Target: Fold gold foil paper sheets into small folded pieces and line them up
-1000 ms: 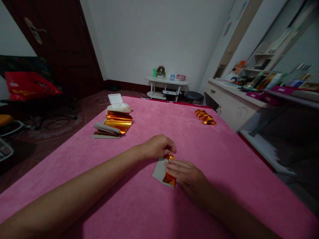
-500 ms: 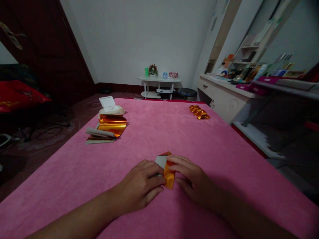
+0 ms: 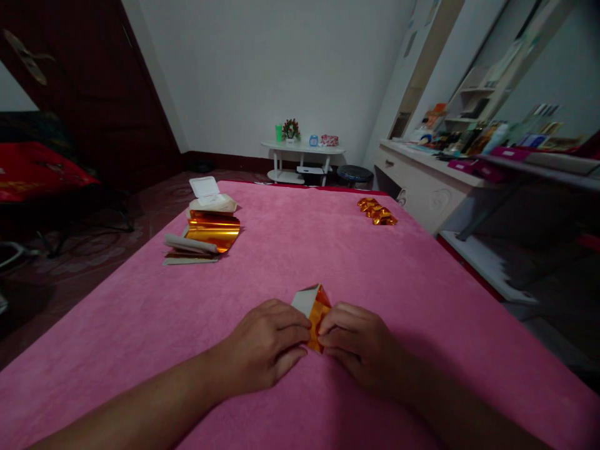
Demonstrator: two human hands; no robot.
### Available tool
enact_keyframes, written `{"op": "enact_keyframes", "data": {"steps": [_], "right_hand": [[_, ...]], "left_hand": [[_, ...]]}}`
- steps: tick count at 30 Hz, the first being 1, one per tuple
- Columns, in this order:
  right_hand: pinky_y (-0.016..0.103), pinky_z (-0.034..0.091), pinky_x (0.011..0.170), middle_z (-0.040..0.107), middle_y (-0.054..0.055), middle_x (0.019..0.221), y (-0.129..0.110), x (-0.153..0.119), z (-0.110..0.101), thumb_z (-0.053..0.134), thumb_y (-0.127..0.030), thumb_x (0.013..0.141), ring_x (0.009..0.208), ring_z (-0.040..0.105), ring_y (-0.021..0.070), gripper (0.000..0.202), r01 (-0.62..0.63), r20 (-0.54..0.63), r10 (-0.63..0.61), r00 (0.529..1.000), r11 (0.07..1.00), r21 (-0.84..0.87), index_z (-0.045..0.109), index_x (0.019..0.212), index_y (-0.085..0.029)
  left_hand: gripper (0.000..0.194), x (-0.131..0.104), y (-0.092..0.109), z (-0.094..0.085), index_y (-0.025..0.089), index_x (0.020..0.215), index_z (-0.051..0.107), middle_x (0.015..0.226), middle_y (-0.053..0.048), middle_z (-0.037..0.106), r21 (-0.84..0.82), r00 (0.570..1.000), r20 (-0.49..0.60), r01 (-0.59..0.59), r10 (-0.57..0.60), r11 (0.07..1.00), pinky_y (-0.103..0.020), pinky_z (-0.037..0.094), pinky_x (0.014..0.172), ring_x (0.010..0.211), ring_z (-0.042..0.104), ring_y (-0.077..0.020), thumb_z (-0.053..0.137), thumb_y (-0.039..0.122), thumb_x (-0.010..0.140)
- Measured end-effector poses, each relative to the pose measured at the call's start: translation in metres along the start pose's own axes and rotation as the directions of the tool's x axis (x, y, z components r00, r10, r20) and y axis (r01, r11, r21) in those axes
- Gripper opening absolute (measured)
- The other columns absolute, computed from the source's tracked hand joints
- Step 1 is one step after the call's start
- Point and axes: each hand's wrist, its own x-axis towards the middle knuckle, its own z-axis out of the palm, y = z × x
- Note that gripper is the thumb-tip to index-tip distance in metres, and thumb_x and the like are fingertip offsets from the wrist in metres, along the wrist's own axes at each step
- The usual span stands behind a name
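A partly folded sheet of gold foil paper (image 3: 317, 314) lies on the pink cloth, its pale grey back showing at the left and its top corner folded to a point. My left hand (image 3: 269, 340) rests flat-sided against the paper's left part, fingertips pressing on it. From the right, my right hand (image 3: 355, 340) has its fingers curled and pinches the paper's right edge. Fingers of both hands cover some of the paper's lower half.
The pink cloth (image 3: 262, 256) covers the table. At left lie a stack of gold foil sheets (image 3: 213, 231) and an open white packet (image 3: 210, 195). Folded gold foil pieces (image 3: 377, 212) sit far right. Beyond are a small white table (image 3: 302, 149) and a dresser (image 3: 422, 181).
My right hand's fingers have drawn in from lying across the paper's top to a pinch lower on its right edge. The left hand has stayed about the same. The view has shifted slightly.
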Motion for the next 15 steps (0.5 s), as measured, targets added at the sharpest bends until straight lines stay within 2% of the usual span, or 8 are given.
{"op": "enact_keyframes", "data": {"steps": [3,5,7,10,12,15], "right_hand": [[0.03,0.044,0.072,0.063,0.004,0.088,-0.002,0.001,0.0,0.05,-0.021,0.09,0.078,0.055,0.0158,0.012,0.008,-0.005,-0.008,1.0,1.0,0.0,0.06,0.084,-0.021],[0.03,0.045,0.072,0.063,0.004,0.087,-0.003,0.0,0.0,0.052,-0.022,0.089,0.078,0.056,0.0158,0.01,-0.006,-0.054,0.006,0.999,1.0,0.004,0.061,0.084,-0.021],[0.03,0.045,0.071,0.061,0.005,0.087,-0.002,0.0,-0.001,0.051,-0.02,0.088,0.079,0.056,0.0162,0.01,-0.076,-0.161,0.077,0.984,0.997,0.015,0.061,0.087,-0.021],[0.032,0.046,0.074,0.058,0.007,0.089,0.004,0.001,0.0,0.045,-0.014,0.088,0.084,0.056,0.0186,0.017,-0.239,-0.337,0.222,0.915,0.971,-0.009,0.06,0.094,-0.02],[0.034,0.047,0.078,0.058,0.008,0.093,0.008,0.003,0.002,0.045,-0.013,0.086,0.089,0.055,0.0207,0.022,-0.3,-0.346,0.26,0.901,0.951,-0.067,0.06,0.1,-0.02],[0.039,0.046,0.083,0.059,0.009,0.101,0.009,0.006,0.004,0.046,-0.01,0.084,0.095,0.053,0.0227,0.027,-0.299,-0.273,0.251,0.929,0.942,-0.154,0.062,0.103,-0.019]], "left_hand": [[0.022,0.001,0.002,-0.001,0.02,0.105,0.062,0.105,-0.005,0.066,-0.031,1.0,-0.002,0.027,-0.027,0.999,-0.035,0.042,0.088,0.095,0.059,-0.0184,0.055,0.019,0.084],[0.023,0.002,0.004,-0.002,0.022,0.105,0.063,0.106,-0.004,0.066,-0.018,0.999,0.008,0.046,-0.045,0.999,-0.035,0.042,0.088,0.096,0.059,-0.0186,0.056,0.019,0.083],[0.022,0.002,0.006,-0.003,0.023,0.104,0.064,0.107,-0.003,0.065,0.003,0.998,0.016,0.055,-0.055,0.998,-0.035,0.042,0.088,0.096,0.059,-0.0184,0.055,0.02,0.084],[0.021,0.002,0.006,-0.002,0.023,0.103,0.064,0.106,-0.002,0.065,0.019,0.998,0.014,0.057,-0.057,0.998,-0.035,0.042,0.087,0.095,0.059,-0.018,0.055,0.022,0.084],[0.021,0.002,0.004,-0.001,0.022,0.104,0.064,0.107,-0.002,0.065,0.024,0.999,0.005,0.054,-0.054,0.998,-0.035,0.042,0.086,0.095,0.058,-0.0181,0.056,0.022,0.084],[0.022,0.001,0.002,0.001,0.022,0.104,0.064,0.107,-0.002,0.065,0.027,0.999,-0.011,0.039,-0.039,0.999,-0.035,0.042,0.086,0.094,0.058,-0.0179,0.056,0.022,0.084]]}}
